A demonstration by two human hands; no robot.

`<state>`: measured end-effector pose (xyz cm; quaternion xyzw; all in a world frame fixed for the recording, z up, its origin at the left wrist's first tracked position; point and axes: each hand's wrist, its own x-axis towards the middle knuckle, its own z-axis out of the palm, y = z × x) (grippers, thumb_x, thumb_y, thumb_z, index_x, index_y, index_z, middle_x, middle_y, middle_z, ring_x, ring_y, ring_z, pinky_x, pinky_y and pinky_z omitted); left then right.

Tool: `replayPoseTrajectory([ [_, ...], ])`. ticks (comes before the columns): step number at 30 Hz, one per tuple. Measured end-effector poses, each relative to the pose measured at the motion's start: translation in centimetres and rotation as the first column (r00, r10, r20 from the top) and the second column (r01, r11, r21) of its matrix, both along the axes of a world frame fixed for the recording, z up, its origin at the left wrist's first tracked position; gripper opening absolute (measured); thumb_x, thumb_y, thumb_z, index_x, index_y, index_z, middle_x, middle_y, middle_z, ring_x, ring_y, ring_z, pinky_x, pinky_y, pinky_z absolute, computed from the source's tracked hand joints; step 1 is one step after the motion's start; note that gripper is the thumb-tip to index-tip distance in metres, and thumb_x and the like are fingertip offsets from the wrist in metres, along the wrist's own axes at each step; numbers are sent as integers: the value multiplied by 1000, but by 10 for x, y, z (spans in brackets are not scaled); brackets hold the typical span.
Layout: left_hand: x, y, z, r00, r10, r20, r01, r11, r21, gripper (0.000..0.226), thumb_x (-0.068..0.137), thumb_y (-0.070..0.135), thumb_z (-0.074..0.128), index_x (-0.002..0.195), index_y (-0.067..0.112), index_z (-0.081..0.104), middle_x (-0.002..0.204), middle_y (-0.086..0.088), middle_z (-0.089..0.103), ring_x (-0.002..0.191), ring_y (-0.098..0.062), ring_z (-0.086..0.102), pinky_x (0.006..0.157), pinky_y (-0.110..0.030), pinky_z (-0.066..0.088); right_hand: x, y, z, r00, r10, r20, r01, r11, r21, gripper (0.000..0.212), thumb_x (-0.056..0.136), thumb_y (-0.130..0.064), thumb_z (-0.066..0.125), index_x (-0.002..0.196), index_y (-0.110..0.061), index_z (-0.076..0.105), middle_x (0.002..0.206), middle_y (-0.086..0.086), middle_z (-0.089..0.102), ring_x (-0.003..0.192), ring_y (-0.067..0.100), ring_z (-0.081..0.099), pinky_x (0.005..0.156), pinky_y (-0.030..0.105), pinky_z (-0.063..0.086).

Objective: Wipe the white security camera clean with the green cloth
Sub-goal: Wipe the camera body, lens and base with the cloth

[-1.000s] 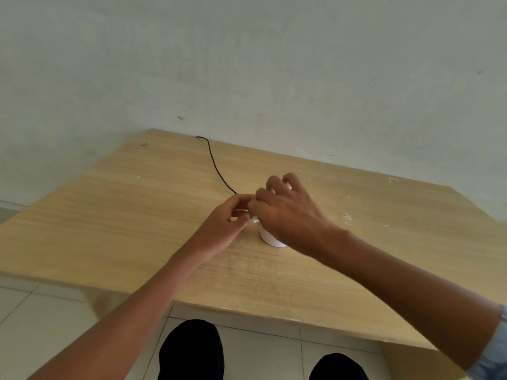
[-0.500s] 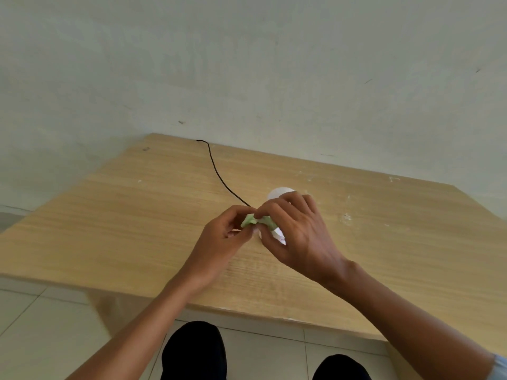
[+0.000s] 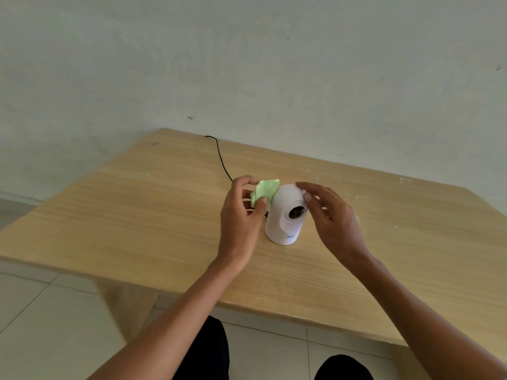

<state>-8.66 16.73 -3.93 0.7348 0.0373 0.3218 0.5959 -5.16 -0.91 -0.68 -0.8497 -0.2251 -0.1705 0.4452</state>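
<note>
Cable (image 3: 222, 163) behind camera (image 3: 285, 215) | left grip (image 3: 241, 215) pinches cloth (image 3: 264, 190) | right grip (image 3: 329, 215) open

No longer bunched together over the security camera (image 3: 285, 215): left hand (image 3: 241, 218) now at the left of it, right hand (image 3: 329, 215) at the right, fingers spread and loose. Security camera, mostly hidden a second ago, now in plain view at frame centre, upright on the worktop (image 3: 137, 215), dark lens toward the lower right. Green cloth (image 3: 264, 192), earlier pinched between both hands, now held by the left hand alone, pressed against the upper left of the camera's dome.
</note>
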Motion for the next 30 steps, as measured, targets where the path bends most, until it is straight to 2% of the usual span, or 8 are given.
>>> replayPoseTrajectory([
  [4, 1, -3, -2, 999, -10, 37, 4, 984, 180, 23, 98, 7, 65, 113, 23, 72, 105, 5, 67, 87, -3, 60, 71, -11, 46, 1, -1, 0, 1000, 3, 2, -3, 1000, 6, 27, 104, -22, 53, 123, -31, 69, 117, -17, 69, 102, -2, 64, 76, 4, 44],
  [7, -6, 1, -7, 999, -41, 34, 35, 983, 179, 24, 100, 6, 64, 118, 18, 77, 105, 7, 74, 87, -3, 66, 73, -8, 48, 2, 0, -1, 1000, 7, -17, -7, 1000, 18, 26, 105, -23, 52, 122, -31, 69, 117, -17, 69, 103, -1, 64, 76, 5, 45],
  [11, -17, 10, -16, 983, -96, -157, 122, 979, 164, 27, 98, 10, 69, 123, 18, 70, 91, 5, 73, 82, -10, 69, 69, -11, 52, 2, 0, -3, 999, 23, -35, -21, 999, 43, 25, 105, -23, 52, 122, -31, 68, 119, -17, 68, 104, 0, 65, 78, 9, 46],
  [15, -16, 16, -17, 949, -81, -305, 154, 962, 225, 14, 93, 15, 75, 107, 14, 74, 81, 8, 67, 73, -4, 64, 61, -11, 47, 4, -2, -3, 999, 29, -37, -28, 999, 27, 25, 105, -23, 52, 123, -30, 68, 120, -17, 67, 104, 1, 65, 78, 10, 47],
  [18, -16, 14, -7, 971, -110, -212, 148, 973, 176, 10, 92, 10, 75, 102, 11, 74, 73, 14, 62, 63, 6, 57, 62, -8, 44, 6, -2, -3, 999, 29, -33, -28, 999, 20, 25, 105, -23, 52, 122, -29, 68, 120, -16, 67, 104, 2, 65, 78, 10, 47],
  [23, -19, 6, 2, 993, -116, -36, 120, 982, 144, 10, 94, 8, 75, 104, 9, 74, 89, 7, 72, 77, -3, 65, 71, -11, 50, 6, -3, -4, 999, 30, -34, -29, 999, 21, 25, 105, -23, 52, 123, -29, 68, 119, -15, 67, 104, 2, 65, 77, 8, 47],
  [26, -21, 4, -11, 970, -184, -157, 210, 963, 167, 11, 91, 7, 77, 93, 11, 66, 91, 0, 72, 80, -15, 69, 70, -20, 57, 6, -2, -4, 999, 26, -30, -25, 999, 23, 25, 105, -22, 51, 123, -29, 68, 119, -14, 67, 105, 1, 64, 76, 6, 46],
  [30, -23, 3, -19, 931, -208, -300, 264, 951, 162, 13, 89, 7, 78, 90, 10, 66, 78, 6, 64, 67, -6, 57, 60, -11, 47, 6, -2, -5, 999, 32, -36, -31, 999, 27, 25, 105, -23, 51, 123, -29, 67, 119, -13, 67, 104, 3, 65, 77, 8, 47],
])
